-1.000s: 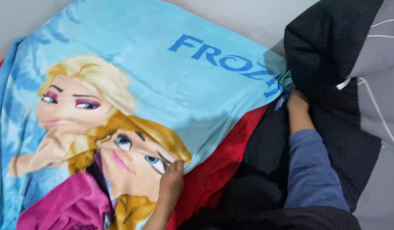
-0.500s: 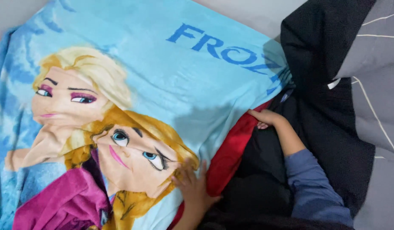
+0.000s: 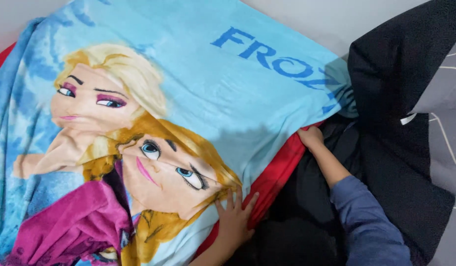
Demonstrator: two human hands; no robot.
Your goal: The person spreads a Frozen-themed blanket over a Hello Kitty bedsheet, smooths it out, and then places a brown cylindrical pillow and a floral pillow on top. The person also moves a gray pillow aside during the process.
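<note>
A light blue fleece blanket (image 3: 198,98), printed with two cartoon figures and dark blue lettering, lies spread flat across most of the view. Its near edge runs diagonally from lower centre up toward the right. Beneath that edge a red sheet (image 3: 275,175) shows as a narrow strip, and a small red corner also appears at the far left. No container is in view; the blanket covers the red layer and holds nothing on top except one hand.

The left hand (image 3: 234,219) rests palm down at the blanket's near edge, fingers spread and flat, fingertips pointing up the picture. It lies across the boundary between the blue fabric and the red strip. The hand is open and grips nothing; it presses on the surface.

The right hand (image 3: 311,138) sits further up the same edge, at the point where blue fabric meets red. Its fingers curl under the blanket's border and are partly hidden, so whether they pinch the fabric cannot be told. The forearm extends back toward the lower right in a blue sleeve (image 3: 368,229).

A black fleece cloth (image 3: 400,74) lies heaped to the right of the blanket, touching its right corner and running under the right forearm. A grey quilted cover (image 3: 447,128) with pale stitched lines shows at the far right edge.
</note>
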